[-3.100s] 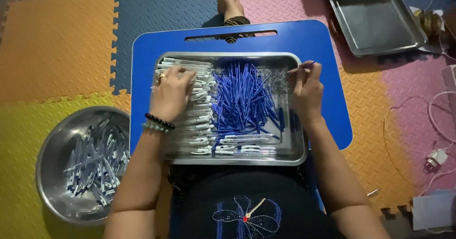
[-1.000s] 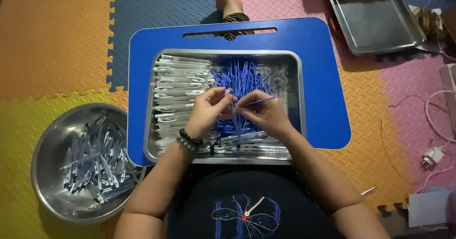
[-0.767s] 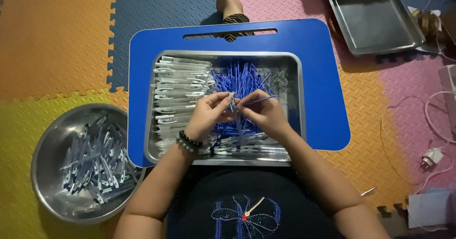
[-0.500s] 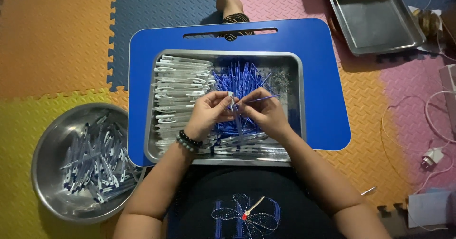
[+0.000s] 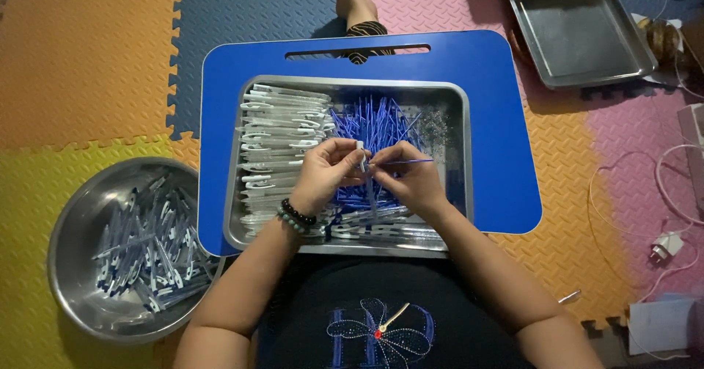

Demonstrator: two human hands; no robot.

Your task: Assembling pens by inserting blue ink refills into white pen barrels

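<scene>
My left hand (image 5: pixel 327 174) grips a white pen barrel (image 5: pixel 360 149) over the steel tray (image 5: pixel 458 119). My right hand (image 5: pixel 405 177) pinches a thin blue refill (image 5: pixel 411 162) whose tip meets the barrel's end. Both hands hover above the tray's middle. White pen barrels (image 5: pixel 279 138) lie stacked in the tray's left half, and a heap of blue refills (image 5: pixel 378 123) fills its centre. The tray rests on a blue lap table (image 5: pixel 499 119).
A round steel bowl (image 5: pixel 73 266) holding several pens stands on the floor at the left. An empty steel tray (image 5: pixel 576 28) lies at the top right. A foot (image 5: pixel 356 6) shows beyond the table. Cables and a white charger (image 5: pixel 664 246) lie at the right.
Three seconds ago my hands were apart at the tray's two sides. They have come together at the middle, where barrel and refill meet; over the last second they barely move.
</scene>
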